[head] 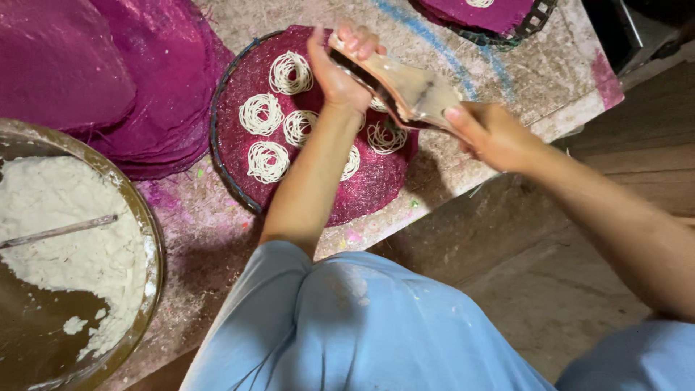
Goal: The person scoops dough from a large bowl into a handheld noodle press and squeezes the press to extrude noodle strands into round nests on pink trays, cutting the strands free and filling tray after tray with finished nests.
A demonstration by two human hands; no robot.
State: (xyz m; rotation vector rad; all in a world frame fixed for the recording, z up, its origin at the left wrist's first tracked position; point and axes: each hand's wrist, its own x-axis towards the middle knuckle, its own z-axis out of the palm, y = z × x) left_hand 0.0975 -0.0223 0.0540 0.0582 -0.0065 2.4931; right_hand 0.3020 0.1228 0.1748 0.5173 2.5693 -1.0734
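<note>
Noodle press [405,90]: long, pale, dough-smeared tool, held level above the right edge of the round magenta mat [362,192]. Both hands on it. Left hand [340,69] grips the far end, fingers [356,43] curled shut around it. Right hand [492,134] clamps the near end, thumb on top; its other fingers are under the tool and hidden, but the grip looks closed.

Under the press: thin white noodle coils [268,161] laid in small nests on the mat. Several finished nests on the left half, more partly hidden behind the left forearm, one just below the tool. The lower right part of the mat is bare.

Step in hand, as I read it: squeezing dough out into another nest, mat about half filled. The next nest seems to call for shifting the press over bare mesh, keeping it level, and circling while squeezing so the strands land apart from neighbours.

Around: mat sits on a flour-dusted bench [507,65]. A stack of spare magenta mats [145,87] at upper left, touching the working mat. Another loaded mat [478,14] at the top edge. Large metal bowl [148,253] at lower left holds white flour [79,239] with a thin handle [58,232] resting in it. Blue-clad knees in the foreground.
</note>
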